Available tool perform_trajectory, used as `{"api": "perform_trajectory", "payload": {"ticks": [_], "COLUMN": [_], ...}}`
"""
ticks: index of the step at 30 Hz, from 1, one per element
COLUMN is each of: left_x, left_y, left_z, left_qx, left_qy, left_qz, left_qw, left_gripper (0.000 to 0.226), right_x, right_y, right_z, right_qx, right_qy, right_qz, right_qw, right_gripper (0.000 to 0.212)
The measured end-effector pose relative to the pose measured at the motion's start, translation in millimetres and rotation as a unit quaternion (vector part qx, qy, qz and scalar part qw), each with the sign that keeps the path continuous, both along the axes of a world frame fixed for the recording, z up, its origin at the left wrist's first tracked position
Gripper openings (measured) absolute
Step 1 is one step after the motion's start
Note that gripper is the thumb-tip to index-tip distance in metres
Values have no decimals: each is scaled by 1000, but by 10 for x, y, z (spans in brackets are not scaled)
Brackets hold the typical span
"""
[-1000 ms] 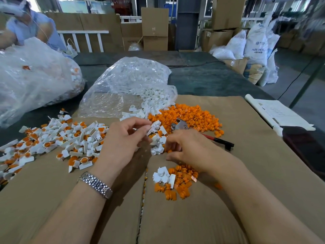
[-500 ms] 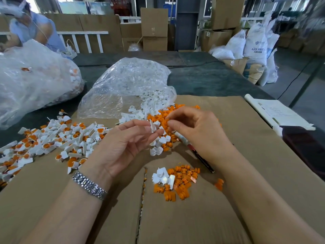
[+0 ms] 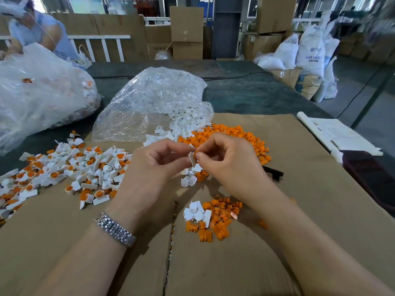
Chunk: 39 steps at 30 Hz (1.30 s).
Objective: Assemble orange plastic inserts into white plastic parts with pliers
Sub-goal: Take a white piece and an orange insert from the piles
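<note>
White part (image 3: 191, 159) is pinched upright by the left hand (image 3: 156, 167), its long axis near vertical. Just right of it, touching, an orange insert (image 3: 195, 154) is pinched by the right hand (image 3: 229, 165), behind which the pliers (image 3: 274, 173) lie.

1. You are working on matt brown cardboard (image 3: 299, 210), smooth, with a seam down its middle.
2. You are pinching a smooth white plastic part (image 3: 192, 160).
3. Orange plastic inserts (image 3: 235, 137) are looking matt.
4. A glossy, crinkled clear plastic bag (image 3: 154, 99) is lying at the cardboard's far edge.
5. Your metal watch band (image 3: 115, 229) is glinting.
</note>
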<state>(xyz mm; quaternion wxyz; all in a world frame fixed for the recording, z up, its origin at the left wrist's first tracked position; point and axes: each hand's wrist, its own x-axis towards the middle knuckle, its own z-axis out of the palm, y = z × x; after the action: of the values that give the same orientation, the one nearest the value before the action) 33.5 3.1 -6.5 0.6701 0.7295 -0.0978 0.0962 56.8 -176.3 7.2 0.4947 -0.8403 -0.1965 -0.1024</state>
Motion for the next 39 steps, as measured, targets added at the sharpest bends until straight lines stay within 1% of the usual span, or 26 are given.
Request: {"api": "perform_trajectory", "payload": {"ticks": [2,4,5,7,8,9,14,21,25,28,30,33,36,39], "left_x": [-10,12,30,53,62,73,81,76,71,71,78,76,67,79], "left_y": [-24,-9,4,27,37,46,68,50,36,56,70,69,62,55], "left_z": [-12,-15,-14,-10,-12,-18,-18,-15,-4,-1,-8,-12,1,4], "left_qx": [16,-5,-35,-132,-169,-186,-206,-218,-226,-207,-189,-187,-206,-194], "left_qy": [-25,1,23,65,73,74,74,91,84,73,70,75,88,97], "left_qz": [10,9,-4,-49,-66,-75,-86,-74,-72,-70,-58,-52,-78,-59], "left_qw": [1000,1000,999,988,981,977,972,969,968,973,978,978,971,974], "left_gripper": [18,18,19,21,21,20,19,14,19,14,14,14,11,22], "right_x": [12,14,13,11,10,11,16,20,14,15,22,34,28,15], "right_y": [7,-13,-32,-65,-73,-75,-67,-55,-56,-54,-59,-74,-70,-46], "right_z": [-9,4,16,39,47,54,30,31,21,21,22,22,23,20], "right_qx": [33,71,85,83,72,65,56,-8,8,5,2,-3,-24,-58], "right_qy": [37,64,72,67,54,38,-17,-123,-130,-115,-99,-85,-116,-154], "right_qz": [2,30,52,91,100,103,95,76,70,79,85,82,66,53], "right_qw": [999,995,992,990,991,992,994,989,989,990,991,993,991,985], "right_gripper": [5,3,8,19,21,21,18,19,19,18,18,19,19,19]}}
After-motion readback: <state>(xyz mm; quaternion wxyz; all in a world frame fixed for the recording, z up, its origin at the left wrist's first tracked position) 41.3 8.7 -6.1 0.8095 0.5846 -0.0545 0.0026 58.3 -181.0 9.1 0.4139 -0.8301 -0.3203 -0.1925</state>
